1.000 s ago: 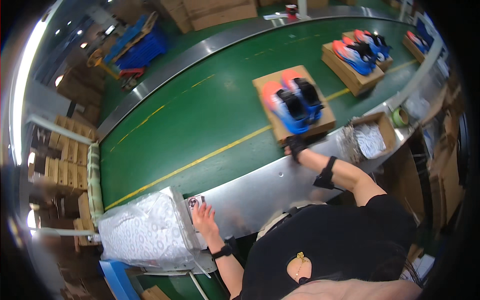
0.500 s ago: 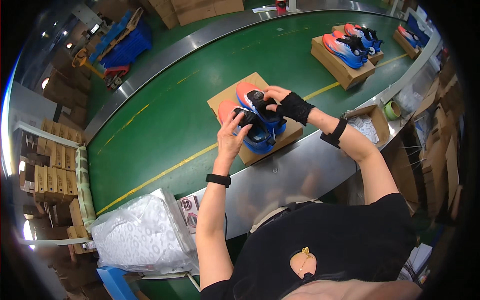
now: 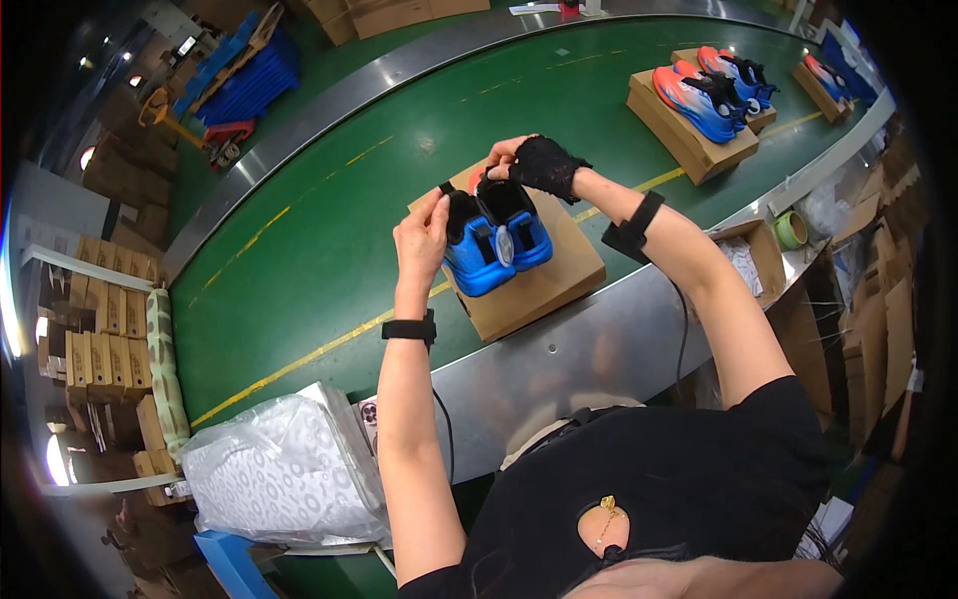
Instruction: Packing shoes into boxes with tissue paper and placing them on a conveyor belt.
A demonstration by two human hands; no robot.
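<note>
A pair of blue sneakers with black linings and some orange-red at the toe is on a brown cardboard shoebox (image 3: 559, 275), heels toward me. The left sneaker (image 3: 477, 268) and the right sneaker (image 3: 533, 240) sit side by side. My left hand (image 3: 420, 238) is closed in a pinch on the black tongue of the left sneaker. My right hand (image 3: 539, 166), in a black fingerless glove, is closed at the top of the right sneaker's tongue; its fingertips are partly hidden. Most of the toes are out of sight behind the uppers.
The box rests on a green conveyor belt (image 3: 329, 250) with a metal edge (image 3: 559, 374) near me. More sneakers on boxes (image 3: 694, 135) stand at the far right. A carton of small packets (image 3: 753, 262) and a tape roll (image 3: 788, 231) are at right; plastic-wrapped patterned sheets (image 3: 279, 474) at left.
Both hands have moved from over the shoe openings to the tongues and pinched them. The sneakers now show their heels more squarely toward me, and their orange toes have dropped from view.
</note>
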